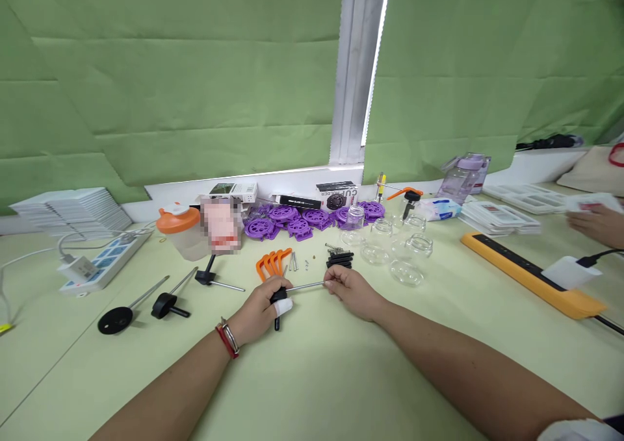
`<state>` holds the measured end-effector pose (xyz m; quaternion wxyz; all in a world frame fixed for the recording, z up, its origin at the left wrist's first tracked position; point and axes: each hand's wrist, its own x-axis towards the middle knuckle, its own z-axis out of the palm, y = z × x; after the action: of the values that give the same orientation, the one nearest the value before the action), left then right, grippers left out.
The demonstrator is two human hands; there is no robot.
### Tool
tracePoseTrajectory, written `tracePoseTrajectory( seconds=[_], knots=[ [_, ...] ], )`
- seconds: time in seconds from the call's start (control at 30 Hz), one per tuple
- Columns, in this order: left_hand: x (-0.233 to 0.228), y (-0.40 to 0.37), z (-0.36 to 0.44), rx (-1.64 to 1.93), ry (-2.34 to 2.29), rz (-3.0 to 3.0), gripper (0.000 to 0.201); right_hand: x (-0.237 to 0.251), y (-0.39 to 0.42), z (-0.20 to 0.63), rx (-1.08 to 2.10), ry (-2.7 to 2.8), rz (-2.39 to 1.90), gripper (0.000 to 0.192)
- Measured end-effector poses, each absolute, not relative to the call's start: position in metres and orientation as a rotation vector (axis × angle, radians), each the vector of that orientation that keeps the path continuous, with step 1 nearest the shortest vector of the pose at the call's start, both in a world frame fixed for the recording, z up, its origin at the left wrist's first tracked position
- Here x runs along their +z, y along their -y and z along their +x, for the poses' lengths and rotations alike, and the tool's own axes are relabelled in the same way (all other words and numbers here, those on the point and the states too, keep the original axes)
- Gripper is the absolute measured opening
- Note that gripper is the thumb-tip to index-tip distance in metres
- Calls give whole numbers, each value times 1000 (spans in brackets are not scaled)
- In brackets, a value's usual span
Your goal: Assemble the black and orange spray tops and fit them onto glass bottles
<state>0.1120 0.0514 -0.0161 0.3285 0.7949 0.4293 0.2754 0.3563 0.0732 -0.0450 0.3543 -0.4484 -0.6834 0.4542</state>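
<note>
My left hand point(257, 312) is closed around a black plastic piece point(279, 295) with a short stem pointing toward me; one finger has a white wrap on it. A thin metal rod point(306, 286) runs from this piece to the right. Its far end is pinched between the thumb and fingers of my right hand point(355, 293). Just beyond my hands lie orange handles point(273, 262), several screws point(293, 261), springs point(334, 249) and a pile of black pieces point(340, 259). Similar black pieces with rods point(164, 304) rest on the left.
Clear glass jars point(407, 272) stand right of centre, behind them purple plastic parts point(285, 215) and boxes. An orange-lidded cup point(178, 221) and a white power strip point(104, 264) are at left. An orange power strip point(531, 275) and another person's hand point(597, 223) are at right.
</note>
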Motion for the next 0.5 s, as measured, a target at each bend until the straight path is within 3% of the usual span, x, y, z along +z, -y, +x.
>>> tracePoseTrajectory(
  seconds=[0.23,0.5],
  knots=[
    [-18,-52,112,732,-1125,2077,20,-47,-73,357,1168,1780,-1198,22],
    [-17,-53,112,736,-1136,2054,22,-46,-73,356,1192,1739,-1090,11]
  ],
)
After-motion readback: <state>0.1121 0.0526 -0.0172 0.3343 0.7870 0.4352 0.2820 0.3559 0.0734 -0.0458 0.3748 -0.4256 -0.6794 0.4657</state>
